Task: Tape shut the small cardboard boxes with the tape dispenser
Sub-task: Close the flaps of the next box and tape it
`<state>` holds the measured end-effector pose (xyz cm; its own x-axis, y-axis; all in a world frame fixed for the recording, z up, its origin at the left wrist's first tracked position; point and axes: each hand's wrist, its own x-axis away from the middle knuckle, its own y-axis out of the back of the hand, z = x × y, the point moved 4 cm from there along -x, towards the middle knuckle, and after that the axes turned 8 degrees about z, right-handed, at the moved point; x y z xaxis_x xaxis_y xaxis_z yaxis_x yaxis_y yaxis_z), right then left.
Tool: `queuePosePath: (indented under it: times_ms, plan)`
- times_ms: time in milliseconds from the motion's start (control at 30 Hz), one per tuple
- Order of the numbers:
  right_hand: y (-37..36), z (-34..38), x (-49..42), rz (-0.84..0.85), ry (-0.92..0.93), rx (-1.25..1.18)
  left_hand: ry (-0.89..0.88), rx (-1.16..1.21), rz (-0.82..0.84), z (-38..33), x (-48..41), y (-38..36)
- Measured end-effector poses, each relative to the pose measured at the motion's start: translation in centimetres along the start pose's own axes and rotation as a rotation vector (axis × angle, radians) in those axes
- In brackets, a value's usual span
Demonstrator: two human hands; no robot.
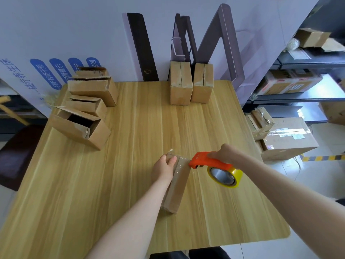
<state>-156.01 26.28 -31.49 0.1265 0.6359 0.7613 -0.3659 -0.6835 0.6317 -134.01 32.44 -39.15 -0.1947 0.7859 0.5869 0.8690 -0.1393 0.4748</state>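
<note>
A: At the near middle of the table (130,184), the small box (177,187) lies lengthwise away from me. My left hand (164,169) grips its far end. My right hand (224,155) is wrapped round the handle of the orange tape dispenser (205,161), whose nose touches the box's far right edge.

B: Risks?

A: Likely ones: the tape wrinkles or runs off the seam if the box twists under the pull. My left hand also sits close to the cutter.

B: Room?

A: Bare table to the left and front. The right edge is near the roll (236,174). Open boxes (80,128) stand well apart at the left, and two closed boxes (181,85) are at the far edge.
</note>
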Motion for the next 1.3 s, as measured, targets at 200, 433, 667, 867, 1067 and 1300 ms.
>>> queuePosePath:
  times_ms: [200,433,667,867,1067,1300]
  plan:
    - [-0.7,-0.8,1.4,-0.209,0.023,0.111,-0.025,-0.022,-0.054,0.0,-0.4,-0.1]
    - [-0.2,3.9,3.3,-0.383,0.170,0.845,-0.017,0.077,-0.023,0.3,-0.1,0.1]
    - [0.8,-5.4,1.4,-0.374,0.002,0.514,0.218,0.464,-0.240,3.9,-0.4,1.9]
    - [-1.2,-2.2,1.0,-0.408,0.057,0.182,0.343,0.594,-0.126,4.0,0.8,-1.1]
    - [-1.9,-2.7,1.4,-0.437,0.064,0.096,0.290,0.553,-0.148,2.4,0.7,-1.1]
    - [-3.8,-3.9,3.0,-0.458,0.039,0.170,0.564,0.830,-0.107,5.7,3.2,-3.6]
